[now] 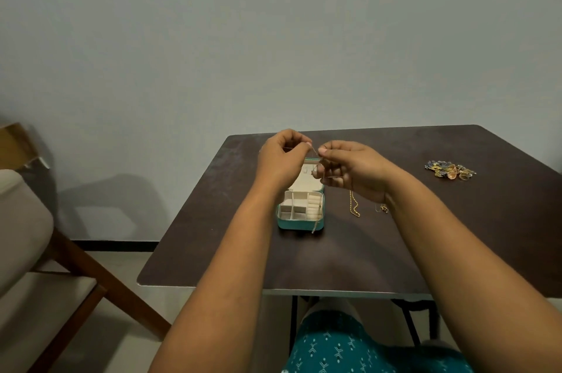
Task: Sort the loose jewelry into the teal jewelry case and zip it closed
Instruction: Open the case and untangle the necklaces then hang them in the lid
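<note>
Currently: left hand [281, 156] and right hand [349, 170] each pinching a thin chain [314, 151] above open teal case [301, 209]. Step: stowing necklace. Next, probably: lowering it into a compartment without tangling.

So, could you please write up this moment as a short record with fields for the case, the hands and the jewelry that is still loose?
case: teal jewelry case lies open on the dark table, lid up, a thin chain draped over its front rim
left hand: pinches one end of a fine chain above the case
right hand: pinches the same chain
loose on table: gold chain right of the case; small gold piece beside it; colourful jewelry pile far right
zip: not closed
</note>
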